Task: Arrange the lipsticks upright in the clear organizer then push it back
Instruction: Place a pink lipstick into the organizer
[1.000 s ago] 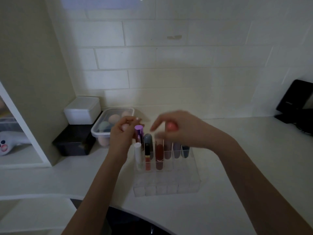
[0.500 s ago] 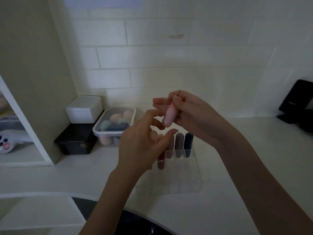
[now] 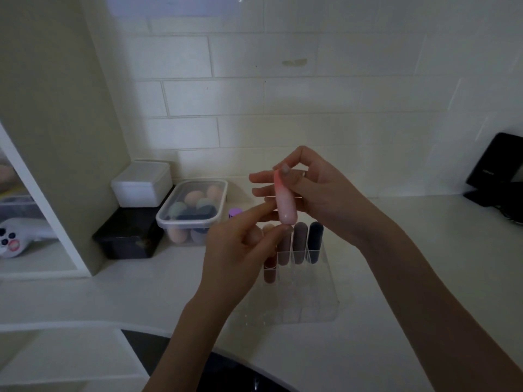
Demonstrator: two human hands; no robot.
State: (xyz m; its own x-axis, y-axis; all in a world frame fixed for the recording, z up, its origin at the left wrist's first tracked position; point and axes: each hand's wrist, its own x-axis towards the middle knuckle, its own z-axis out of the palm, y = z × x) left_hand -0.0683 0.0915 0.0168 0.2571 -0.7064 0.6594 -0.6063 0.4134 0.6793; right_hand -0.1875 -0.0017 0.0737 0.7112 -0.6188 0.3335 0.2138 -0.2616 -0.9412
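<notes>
A pale pink lipstick [image 3: 283, 200] is held nearly upright in the air above the clear organizer [image 3: 308, 304]. My right hand [image 3: 317, 190] grips its upper end. My left hand [image 3: 240, 250] touches its lower end with thumb and forefinger. Several lipsticks stand upright in the organizer's back row, among them a dark navy one [image 3: 315, 240], a brown one [image 3: 300, 241] and a dark red one [image 3: 269, 270]. A purple cap [image 3: 235, 213] shows behind my left hand. Other tubes are hidden by that hand.
A clear lidded tub of makeup sponges [image 3: 195, 210] sits left of the organizer, beside a white box [image 3: 141, 183] on a black box [image 3: 130, 236]. A black device [image 3: 501, 171] stands at the far right. A dark sink edge [image 3: 158, 346] lies below.
My right hand lifted the pink lipstick up from the organizer and turned it more upright. My left hand left the purple-capped tube and rose to touch the pink lipstick's lower end.
</notes>
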